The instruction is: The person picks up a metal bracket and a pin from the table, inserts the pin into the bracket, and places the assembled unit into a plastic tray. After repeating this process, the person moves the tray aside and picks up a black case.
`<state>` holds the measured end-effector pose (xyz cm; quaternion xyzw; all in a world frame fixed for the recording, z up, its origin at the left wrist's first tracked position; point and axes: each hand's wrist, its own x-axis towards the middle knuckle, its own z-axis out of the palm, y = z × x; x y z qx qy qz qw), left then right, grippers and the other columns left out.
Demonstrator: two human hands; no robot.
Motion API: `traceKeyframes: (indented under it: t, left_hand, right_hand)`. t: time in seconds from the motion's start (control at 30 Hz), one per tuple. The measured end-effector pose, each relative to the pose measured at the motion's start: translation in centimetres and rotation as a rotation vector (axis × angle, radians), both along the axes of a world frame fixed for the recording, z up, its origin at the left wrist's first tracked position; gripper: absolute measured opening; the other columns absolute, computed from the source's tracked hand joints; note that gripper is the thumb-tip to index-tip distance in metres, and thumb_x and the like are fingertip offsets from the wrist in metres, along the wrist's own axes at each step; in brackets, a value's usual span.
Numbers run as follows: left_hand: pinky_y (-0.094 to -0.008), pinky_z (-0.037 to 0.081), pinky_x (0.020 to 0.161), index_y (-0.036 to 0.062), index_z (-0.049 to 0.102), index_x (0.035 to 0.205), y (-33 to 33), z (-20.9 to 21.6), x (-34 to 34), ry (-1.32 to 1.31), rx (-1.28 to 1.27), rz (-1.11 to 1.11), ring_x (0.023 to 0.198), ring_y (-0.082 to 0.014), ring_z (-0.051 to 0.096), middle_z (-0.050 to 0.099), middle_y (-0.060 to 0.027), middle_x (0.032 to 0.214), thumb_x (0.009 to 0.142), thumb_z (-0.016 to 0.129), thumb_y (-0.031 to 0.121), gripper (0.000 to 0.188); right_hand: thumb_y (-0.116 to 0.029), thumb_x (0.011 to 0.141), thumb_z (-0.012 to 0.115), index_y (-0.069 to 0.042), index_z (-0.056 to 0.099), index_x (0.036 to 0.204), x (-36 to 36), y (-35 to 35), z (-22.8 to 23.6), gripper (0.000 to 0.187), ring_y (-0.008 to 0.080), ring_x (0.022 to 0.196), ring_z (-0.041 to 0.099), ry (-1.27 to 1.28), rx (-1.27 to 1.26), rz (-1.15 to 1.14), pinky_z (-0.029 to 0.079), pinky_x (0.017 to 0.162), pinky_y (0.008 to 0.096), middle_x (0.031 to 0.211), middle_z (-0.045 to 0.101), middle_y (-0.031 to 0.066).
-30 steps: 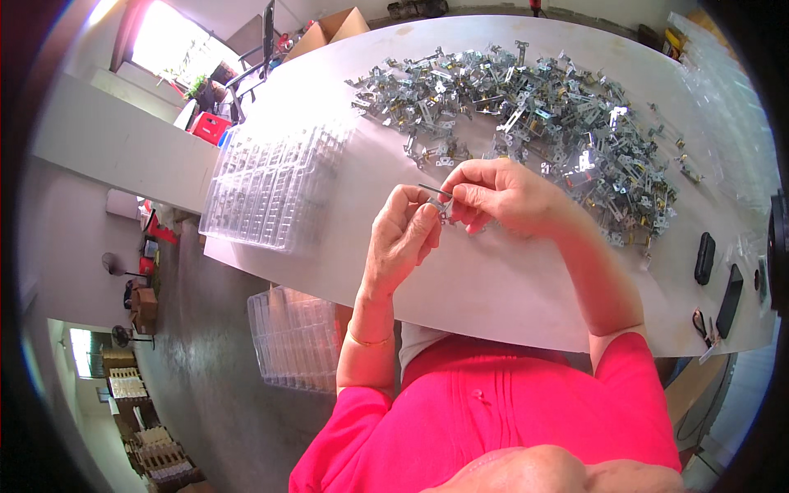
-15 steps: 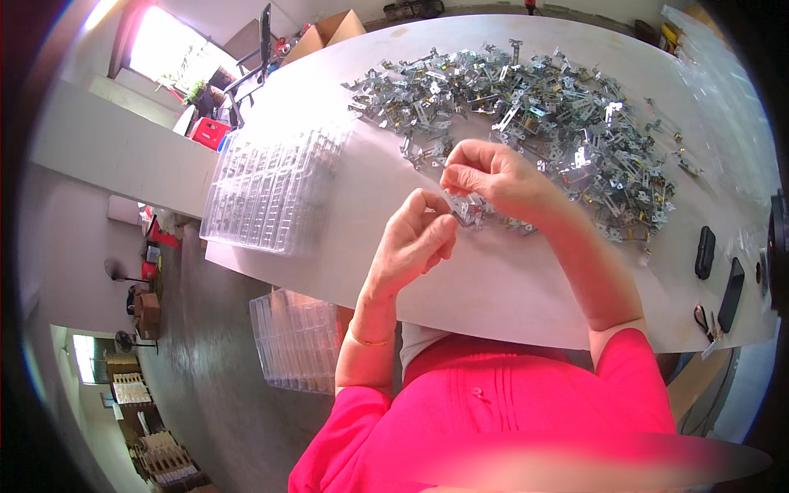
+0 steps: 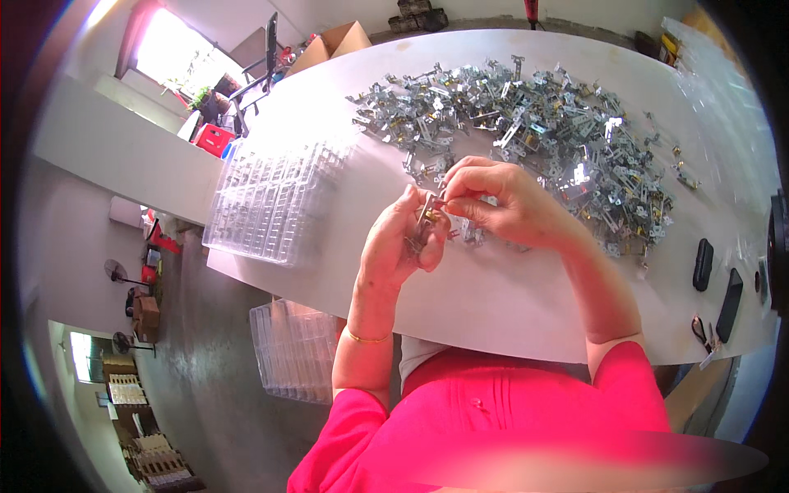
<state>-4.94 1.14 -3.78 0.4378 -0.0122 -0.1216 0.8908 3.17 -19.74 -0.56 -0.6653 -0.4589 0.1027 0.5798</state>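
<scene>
My left hand [image 3: 388, 244] is raised over the near side of the table, its fingers curled around a small metal bracket [image 3: 426, 215] with a brass-coloured bit. Thumb and forefinger of my right hand [image 3: 511, 201] pinch at the upper end of that same bracket; the fingers hide what exactly lies between the tips. Just beyond both hands spreads a large heap of silvery metal brackets [image 3: 526, 127], some with brass-coloured pieces. A few loose brackets [image 3: 470, 234] lie on the table partly under my right hand.
Stacked clear compartment trays [image 3: 267, 205] stand at the table's left edge, with more trays [image 3: 292, 349] lower down beside it. On the right lie a black case [image 3: 703, 264], a dark flat phone-like object [image 3: 729, 306] and scissors [image 3: 700, 330]. Clear plastic sheeting [image 3: 715, 99] covers the far right.
My left hand has turned palm-up, bringing the bracket in it into sight. My right hand has dropped slightly and its fingertips now meet the bracket.
</scene>
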Motion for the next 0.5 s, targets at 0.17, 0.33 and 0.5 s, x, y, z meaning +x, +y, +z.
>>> traceKeyframes:
  t: [0.17, 0.33, 0.5]
  left_hand:
    - [-0.0459, 0.053, 0.093, -0.0017, 0.053, 0.128, 0.6, -1.0, 1.6, -0.239, -0.200, -0.036, 0.122, -0.0371, 0.059, 0.058, -0.0287, 0.130, 0.109, 0.034, 0.033, 0.044]
    - [-0.0467, 0.048, 0.103, -0.0004, 0.043, 0.145, -1.5, -0.4, 3.5, -0.435, 0.247, 0.311, 0.136, -0.0301, 0.046, 0.045, -0.0190, 0.149, 0.105, 0.049, 0.014, 0.043]
    - [-0.0423, 0.046, 0.105, 0.0016, 0.055, 0.133, -2.9, 0.6, 6.2, -0.537, 0.288, 0.275, 0.133, -0.0239, 0.049, 0.052, -0.0162, 0.143, 0.108, 0.044, 0.018, 0.032]
  right_hand:
    - [-0.011, 0.099, 0.064, -0.001, 0.068, 0.100, 0.7, 0.3, -0.7, 0.011, 0.0109, 0.083, 0.064, 0.466, 0.213, -0.150, 0.054, 0.082, 0.0262, 0.091, 0.067, 0.0026]
    - [-0.015, 0.101, 0.061, -0.001, 0.066, 0.099, 1.8, 0.6, -1.6, 0.015, 0.0119, 0.088, 0.066, 0.722, 0.403, -0.219, 0.056, 0.086, 0.0276, 0.093, 0.067, 0.0037]
    - [-0.016, 0.101, 0.061, -0.002, 0.066, 0.100, 2.1, 0.3, -1.7, 0.014, 0.0114, 0.088, 0.066, 0.722, 0.413, -0.278, 0.057, 0.085, 0.0281, 0.096, 0.067, 0.0037]
